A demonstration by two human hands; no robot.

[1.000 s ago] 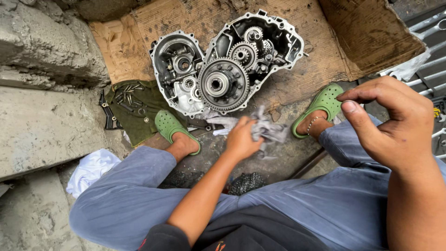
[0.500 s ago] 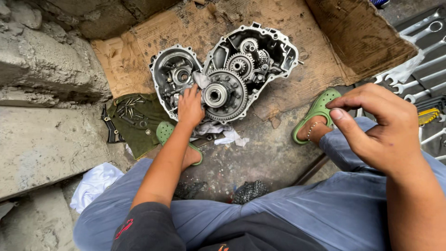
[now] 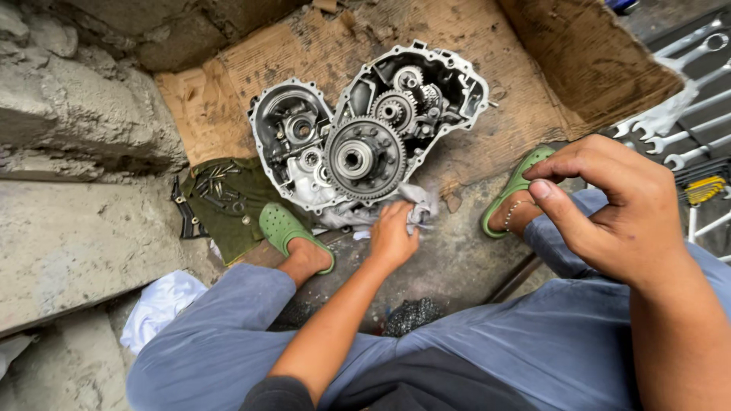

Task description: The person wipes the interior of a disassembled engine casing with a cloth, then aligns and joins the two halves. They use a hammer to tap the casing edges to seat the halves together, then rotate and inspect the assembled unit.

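Left hand (image 3: 394, 237): placed at frame centre, fingers closed on a grey rag (image 3: 411, 207).
Rag: pressed against the lower edge of the engine case (image 3: 365, 122), just below the large gear (image 3: 364, 158).
Right hand (image 3: 617, 205): raised at the right of the frame, thumb and fingertips pinched together; whatever is pinched cannot be made out.
Engine case: laid open on brown cardboard (image 3: 525, 114), upper centre, gears exposed.
Green cloth (image 3: 228, 202): spread left of the case, small bolts scattered on it.
Green sandals (image 3: 285, 228): worn on both feet, either side of the left hand.
Wrenches (image 3: 689, 114): laid in a row at the right edge.
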